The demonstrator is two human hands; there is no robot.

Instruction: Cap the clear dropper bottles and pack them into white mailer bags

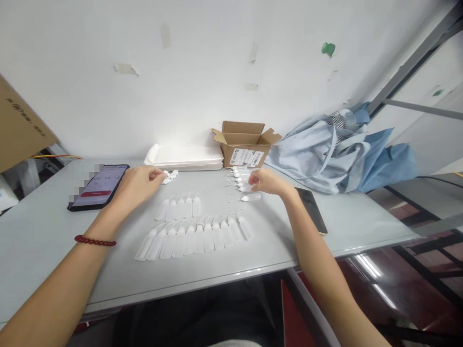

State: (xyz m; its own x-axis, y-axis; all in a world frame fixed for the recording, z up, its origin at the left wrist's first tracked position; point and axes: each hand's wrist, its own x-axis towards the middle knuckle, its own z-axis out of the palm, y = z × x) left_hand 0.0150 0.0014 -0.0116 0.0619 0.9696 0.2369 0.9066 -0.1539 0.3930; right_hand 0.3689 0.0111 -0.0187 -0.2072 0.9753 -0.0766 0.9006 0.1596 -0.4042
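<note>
My left hand [141,183], with a red braided bracelet on its wrist, reaches to a small pile of white pieces [170,177]. Its thumb and fingers are pinched together at the pile's edge; whatever is between them is too small to make out. On the right, the curled fingers of my right hand [269,182] close at the end of a small translucent bottle [245,188] in a short column. Just below lies another single bottle [251,197]. Similar bottles with thin white strands at their tops form a front row [198,238] and a shorter row [179,208] behind it.
A lit phone [99,185] lies at the left, a dark phone [311,209] beside my right forearm. Along the wall stand a white stack [188,158], an open cardboard box [246,144] and crumpled blue cloth [318,149]. The grey table's front edge [202,284] is near me.
</note>
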